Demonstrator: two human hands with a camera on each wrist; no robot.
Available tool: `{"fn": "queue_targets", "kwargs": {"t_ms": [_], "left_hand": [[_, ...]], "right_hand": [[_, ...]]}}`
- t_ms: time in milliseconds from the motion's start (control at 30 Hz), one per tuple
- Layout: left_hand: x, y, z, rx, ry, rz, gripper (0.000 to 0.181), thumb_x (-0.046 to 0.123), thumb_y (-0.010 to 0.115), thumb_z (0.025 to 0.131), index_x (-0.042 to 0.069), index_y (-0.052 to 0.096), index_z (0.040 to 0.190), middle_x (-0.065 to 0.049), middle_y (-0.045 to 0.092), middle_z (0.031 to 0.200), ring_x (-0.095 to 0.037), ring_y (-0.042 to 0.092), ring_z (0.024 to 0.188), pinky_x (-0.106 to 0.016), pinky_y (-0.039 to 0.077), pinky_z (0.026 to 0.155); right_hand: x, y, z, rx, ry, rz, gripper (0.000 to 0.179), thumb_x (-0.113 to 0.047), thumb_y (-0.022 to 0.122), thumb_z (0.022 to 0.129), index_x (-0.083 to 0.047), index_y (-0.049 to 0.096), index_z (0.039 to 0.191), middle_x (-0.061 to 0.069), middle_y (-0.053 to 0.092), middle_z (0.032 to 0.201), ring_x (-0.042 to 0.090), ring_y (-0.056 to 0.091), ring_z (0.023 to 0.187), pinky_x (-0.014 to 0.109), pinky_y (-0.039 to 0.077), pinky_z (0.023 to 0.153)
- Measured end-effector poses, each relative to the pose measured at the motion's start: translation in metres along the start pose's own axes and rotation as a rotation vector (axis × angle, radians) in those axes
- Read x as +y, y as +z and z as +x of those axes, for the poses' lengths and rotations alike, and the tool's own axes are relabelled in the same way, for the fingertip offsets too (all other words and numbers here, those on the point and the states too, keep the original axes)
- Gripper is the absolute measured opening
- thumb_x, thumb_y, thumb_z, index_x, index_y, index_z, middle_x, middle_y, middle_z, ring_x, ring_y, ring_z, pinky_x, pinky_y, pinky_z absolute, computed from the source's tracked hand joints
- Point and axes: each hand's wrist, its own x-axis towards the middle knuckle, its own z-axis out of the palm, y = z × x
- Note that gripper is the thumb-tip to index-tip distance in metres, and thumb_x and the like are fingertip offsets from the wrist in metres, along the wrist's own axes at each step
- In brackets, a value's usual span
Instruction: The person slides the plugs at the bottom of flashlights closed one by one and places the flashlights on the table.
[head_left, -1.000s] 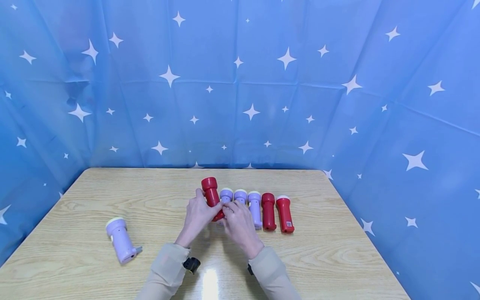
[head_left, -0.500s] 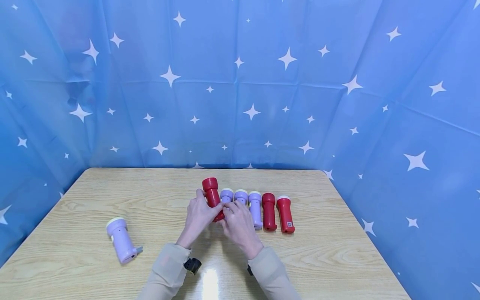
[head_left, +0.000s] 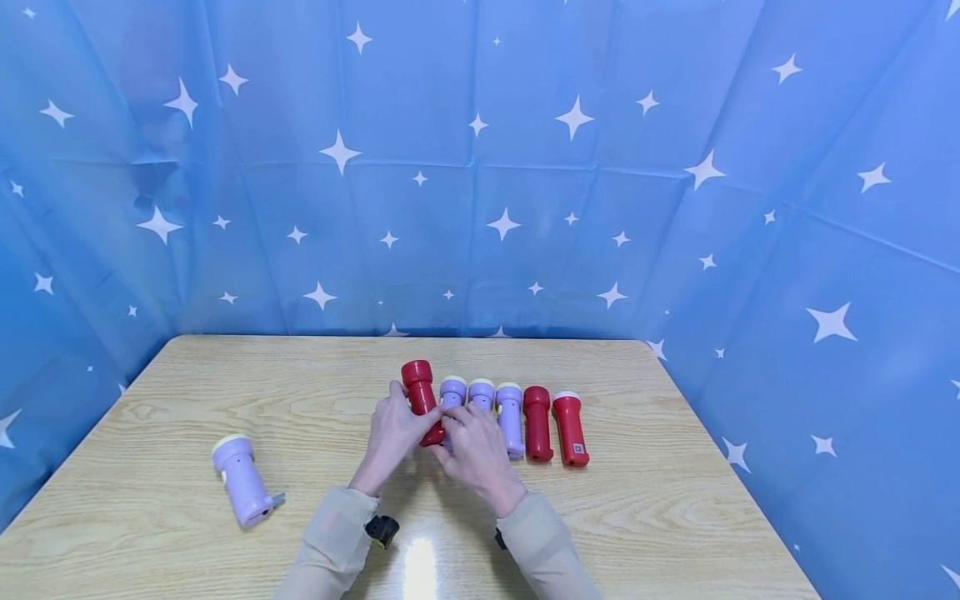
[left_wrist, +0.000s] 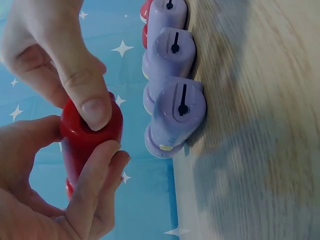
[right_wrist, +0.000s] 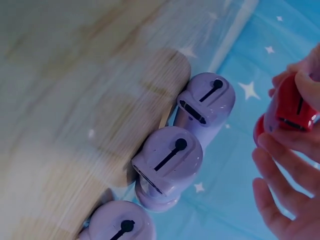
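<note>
In the head view my left hand [head_left: 393,433] grips a red flashlight [head_left: 420,390] near its lower end, held with its wide head away from me. My right hand [head_left: 477,450] holds the near end. Close up in the left wrist view, a right-hand digit presses on the end of the red flashlight [left_wrist: 82,150], while the left fingers curl around its body. The right wrist view catches a dark slot on that end, partly covered. Just right of it lies a row with purple flashlights [head_left: 510,417], partly hidden by my right hand.
Two more red flashlights [head_left: 537,423] continue the row on the right. At the left of the wooden table [head_left: 322,367] lies a separate purple flashlight [head_left: 242,482] with a grey piece sticking out near its end. A blue starry curtain [head_left: 450,167] surrounds the table.
The red flashlight has shifted slightly left and toward me in the last half second. My right thumb now shows lower, below its near end. The other flashlights stay put.
</note>
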Motion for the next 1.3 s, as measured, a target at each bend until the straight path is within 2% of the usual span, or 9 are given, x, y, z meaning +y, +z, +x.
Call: {"fn": "queue_targets", "kwargs": {"t_ms": [100,233,333,467,800,1033,1300], "left_hand": [[-0.003,0.0,0.003,-0.021,-0.016,0.009,0.06,0.036,0.075,0.077,-0.004,0.046,0.111,-0.02,0.064,0.089,-0.024,0.059,0.067,-0.03,0.049,0.055],[-0.008,0.001,0.007,-0.035,-0.015,0.034,0.057,0.034,0.073,0.079,-0.005,0.047,0.11,-0.02,0.064,0.088,-0.025,0.061,0.068,-0.031,0.05,0.056],[-0.013,0.002,0.011,-0.048,-0.012,0.07,0.054,0.033,0.073,0.079,-0.006,0.048,0.109,-0.02,0.064,0.085,-0.024,0.061,0.067,-0.031,0.049,0.056],[-0.019,0.004,0.015,-0.071,-0.022,0.107,0.052,0.033,0.073,0.08,-0.006,0.05,0.107,-0.018,0.063,0.083,-0.023,0.06,0.065,-0.029,0.047,0.054],[-0.024,0.013,0.023,-0.127,-0.07,0.201,0.048,0.034,0.072,0.08,-0.004,0.054,0.104,-0.016,0.063,0.081,-0.025,0.06,0.068,-0.032,0.045,0.055],[-0.025,0.014,0.025,-0.137,-0.052,0.205,0.043,0.036,0.071,0.08,-0.002,0.058,0.093,-0.014,0.062,0.077,-0.025,0.059,0.066,-0.032,0.043,0.053],[-0.028,0.015,0.028,-0.156,-0.051,0.23,0.047,0.035,0.071,0.081,-0.005,0.057,0.102,-0.016,0.061,0.083,-0.025,0.058,0.07,-0.034,0.047,0.059]], "right_hand": [[0.001,0.002,0.0,-0.041,0.004,0.02,0.041,-0.04,0.081,0.071,-0.01,0.073,0.097,0.001,0.071,0.101,0.018,0.06,0.088,0.031,0.052,0.079],[0.002,0.003,-0.001,-0.138,0.026,0.034,0.05,-0.046,0.077,0.073,-0.011,0.07,0.109,0.005,0.068,0.112,0.024,0.06,0.104,0.04,0.05,0.091],[0.003,0.004,-0.003,-0.241,0.08,0.059,0.059,-0.048,0.074,0.076,-0.011,0.065,0.121,0.011,0.062,0.126,0.034,0.053,0.12,0.05,0.044,0.101],[0.006,0.006,-0.004,-0.34,0.163,0.084,0.06,-0.046,0.07,0.081,-0.012,0.058,0.129,0.017,0.053,0.136,0.041,0.045,0.129,0.056,0.039,0.104],[0.011,0.009,-0.008,-0.417,0.229,0.055,0.056,-0.039,0.067,0.085,-0.012,0.055,0.133,0.02,0.049,0.139,0.045,0.043,0.129,0.059,0.038,0.103],[0.014,0.008,-0.009,-0.479,0.255,0.079,0.058,-0.039,0.067,0.085,-0.015,0.053,0.136,0.02,0.048,0.141,0.045,0.038,0.134,0.061,0.035,0.104],[0.016,0.008,-0.009,-0.501,0.232,0.058,0.063,-0.041,0.071,0.082,-0.016,0.052,0.137,0.016,0.052,0.137,0.043,0.04,0.133,0.06,0.037,0.103]]}}
